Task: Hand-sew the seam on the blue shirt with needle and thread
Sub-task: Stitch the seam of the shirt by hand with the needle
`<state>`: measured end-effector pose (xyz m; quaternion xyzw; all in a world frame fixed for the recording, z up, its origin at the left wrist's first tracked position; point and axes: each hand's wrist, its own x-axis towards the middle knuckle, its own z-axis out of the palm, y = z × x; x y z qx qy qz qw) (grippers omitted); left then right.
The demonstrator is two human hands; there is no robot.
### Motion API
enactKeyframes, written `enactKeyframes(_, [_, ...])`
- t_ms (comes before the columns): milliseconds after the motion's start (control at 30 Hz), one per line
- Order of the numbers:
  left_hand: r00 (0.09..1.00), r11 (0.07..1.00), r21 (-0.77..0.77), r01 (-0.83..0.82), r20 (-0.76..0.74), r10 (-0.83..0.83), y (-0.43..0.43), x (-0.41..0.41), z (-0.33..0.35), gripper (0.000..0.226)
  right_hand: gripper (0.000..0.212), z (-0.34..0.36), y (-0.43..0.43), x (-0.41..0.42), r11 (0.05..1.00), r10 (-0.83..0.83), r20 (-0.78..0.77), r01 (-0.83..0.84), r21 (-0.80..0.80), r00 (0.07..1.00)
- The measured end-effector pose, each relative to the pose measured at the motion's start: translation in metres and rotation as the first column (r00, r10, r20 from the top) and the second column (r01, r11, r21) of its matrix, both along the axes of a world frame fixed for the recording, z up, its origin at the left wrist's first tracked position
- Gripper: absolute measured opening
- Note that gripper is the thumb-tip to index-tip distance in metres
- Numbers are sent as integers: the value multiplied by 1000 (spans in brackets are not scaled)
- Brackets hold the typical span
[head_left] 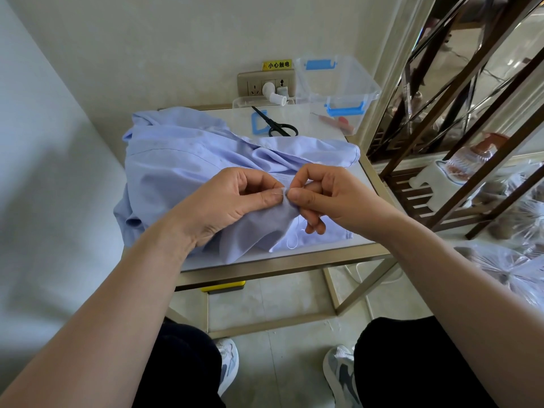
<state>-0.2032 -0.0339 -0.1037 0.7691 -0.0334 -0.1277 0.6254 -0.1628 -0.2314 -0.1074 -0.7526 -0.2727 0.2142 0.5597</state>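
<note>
The light blue shirt [182,160] lies crumpled across a small white-topped table [362,178]. My left hand [235,198] pinches a raised fold of the shirt's edge between thumb and forefinger. A thin needle [278,193] shows across my left thumb tip, pointing into the fold. My right hand [329,195] pinches the same fold from the right side, its thumb against the fabric where the needle enters. A loop of white thread [294,240] hangs down over the shirt's hem below my right hand.
Black scissors [276,125] and a blue frame [259,122] lie at the table's back. A clear plastic box [338,83] with blue latches stands at the back right, a white thread spool [275,94] beside it. A metal shelf [459,142] stands to the right.
</note>
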Motion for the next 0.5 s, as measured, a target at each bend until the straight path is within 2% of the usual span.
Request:
enactKeyframes(100, [1000, 999, -43, -28, -10, 28, 1, 0, 3, 10, 5, 1, -1, 4, 1000, 3, -5, -3, 24, 1000])
enactKeyframes(233, [994, 991, -74, -109, 19, 111, 5, 4, 4, 8, 21, 1, -5, 11, 998, -52, 63, 49, 40, 997])
enactKeyframes(433, [998, 998, 22, -55, 35, 54, 0, 2, -2, 11, 21, 0, -2, 5, 1000, 8, 108, -11, 19, 994])
enactKeyframes(500, [997, 997, 8, -76, 32, 76, 0, 3, -1, 11, 20, 0, -2, 7, 1000, 1, 118, -3, 17, 993])
